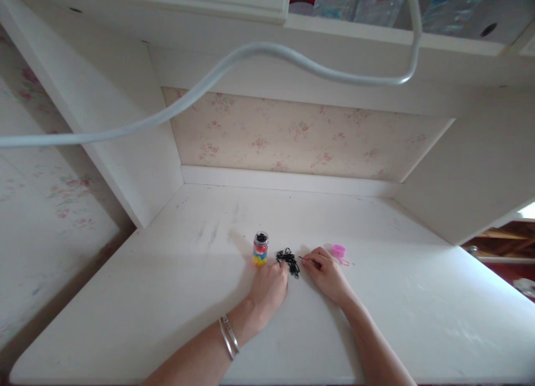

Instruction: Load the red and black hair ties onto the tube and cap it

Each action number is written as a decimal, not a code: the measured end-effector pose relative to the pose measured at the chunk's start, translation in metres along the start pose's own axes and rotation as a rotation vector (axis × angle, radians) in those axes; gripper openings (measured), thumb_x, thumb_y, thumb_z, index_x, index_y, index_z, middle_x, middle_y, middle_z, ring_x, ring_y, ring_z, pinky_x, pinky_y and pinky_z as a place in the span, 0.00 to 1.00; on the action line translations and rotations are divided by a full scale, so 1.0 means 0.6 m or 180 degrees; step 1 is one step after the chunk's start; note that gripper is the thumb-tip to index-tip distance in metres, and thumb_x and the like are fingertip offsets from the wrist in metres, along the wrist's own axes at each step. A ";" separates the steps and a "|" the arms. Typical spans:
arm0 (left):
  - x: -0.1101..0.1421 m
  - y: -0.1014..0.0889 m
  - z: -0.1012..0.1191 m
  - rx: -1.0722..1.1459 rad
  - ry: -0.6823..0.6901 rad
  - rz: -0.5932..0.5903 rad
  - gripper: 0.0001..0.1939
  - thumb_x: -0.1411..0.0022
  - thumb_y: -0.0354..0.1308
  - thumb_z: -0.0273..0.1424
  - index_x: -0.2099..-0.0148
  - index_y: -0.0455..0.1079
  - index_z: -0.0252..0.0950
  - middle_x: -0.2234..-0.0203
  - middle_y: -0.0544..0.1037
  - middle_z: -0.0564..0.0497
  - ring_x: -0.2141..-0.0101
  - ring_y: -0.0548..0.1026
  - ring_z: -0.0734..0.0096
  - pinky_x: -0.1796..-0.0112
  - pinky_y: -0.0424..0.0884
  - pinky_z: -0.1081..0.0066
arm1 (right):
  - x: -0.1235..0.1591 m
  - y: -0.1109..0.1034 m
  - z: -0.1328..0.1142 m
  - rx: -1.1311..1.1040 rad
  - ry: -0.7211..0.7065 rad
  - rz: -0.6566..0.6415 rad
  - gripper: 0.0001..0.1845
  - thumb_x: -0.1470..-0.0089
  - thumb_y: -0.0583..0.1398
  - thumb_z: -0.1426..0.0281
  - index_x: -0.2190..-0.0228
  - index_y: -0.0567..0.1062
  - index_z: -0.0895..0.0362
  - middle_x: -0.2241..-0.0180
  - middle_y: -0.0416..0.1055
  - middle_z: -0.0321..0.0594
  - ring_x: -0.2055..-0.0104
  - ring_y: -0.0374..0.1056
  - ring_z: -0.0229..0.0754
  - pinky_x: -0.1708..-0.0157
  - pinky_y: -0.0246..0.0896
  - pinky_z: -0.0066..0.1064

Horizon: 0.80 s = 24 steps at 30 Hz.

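Note:
A small pile of black elastic bands [289, 261] lies on the white desktop between my hands. My left hand [271, 285], with silver bangles on its wrist, is closed at the pile's near left edge; its fingertips are hidden, so what they hold cannot be made out. To the right of the pile, my right hand [325, 273] pinches a thin black elastic band [300, 257] at its fingertips. Just beyond my left hand stands an open clear jar [259, 249] with red, blue and yellow contents and black bands at its mouth. A pink lid [338, 250] lies beyond my right hand.
A white cable [267, 47] hangs across the upper view in front of the shelf. Side panels [112, 118] and a floral-papered back wall [284, 135] enclose the desktop [200, 218]. Plastic-wrapped bottles [378, 4] sit in the upper compartment.

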<state>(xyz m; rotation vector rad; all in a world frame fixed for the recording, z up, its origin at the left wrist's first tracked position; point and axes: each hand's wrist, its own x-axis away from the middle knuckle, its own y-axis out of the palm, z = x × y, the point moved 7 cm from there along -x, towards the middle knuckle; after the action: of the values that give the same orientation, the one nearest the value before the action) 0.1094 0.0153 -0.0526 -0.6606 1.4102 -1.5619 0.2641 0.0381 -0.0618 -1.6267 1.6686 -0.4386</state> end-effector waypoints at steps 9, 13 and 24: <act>0.002 -0.003 0.003 -0.0113 0.0126 0.0062 0.13 0.39 0.43 0.17 0.60 0.67 0.31 0.71 0.78 0.45 0.71 0.78 0.60 0.73 0.71 0.67 | -0.002 -0.004 0.003 -0.0023 -0.0067 0.0220 0.18 0.39 0.52 0.58 0.67 0.76 0.56 0.65 0.69 0.44 0.65 0.67 0.43 0.65 0.61 0.33; 0.005 -0.006 0.001 0.0000 0.0015 0.0184 0.11 0.35 0.43 0.22 0.62 0.66 0.33 0.71 0.78 0.45 0.70 0.78 0.60 0.72 0.71 0.67 | -0.001 -0.006 0.002 0.0020 -0.0116 0.0311 0.18 0.38 0.51 0.58 0.67 0.75 0.56 0.64 0.69 0.45 0.64 0.67 0.44 0.64 0.62 0.34; 0.015 -0.023 0.004 0.0189 -0.0091 0.0178 0.11 0.32 0.42 0.28 0.60 0.66 0.36 0.70 0.78 0.47 0.69 0.78 0.63 0.71 0.69 0.69 | 0.000 -0.010 -0.011 -0.0020 -0.0089 0.0283 0.20 0.38 0.50 0.57 0.65 0.76 0.56 0.63 0.68 0.47 0.64 0.67 0.45 0.64 0.63 0.35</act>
<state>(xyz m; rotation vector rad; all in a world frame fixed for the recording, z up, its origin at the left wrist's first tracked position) 0.1035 0.0055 -0.0406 -0.6008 1.3449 -1.5389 0.2636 0.0354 -0.0531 -1.5495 1.7152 -0.3650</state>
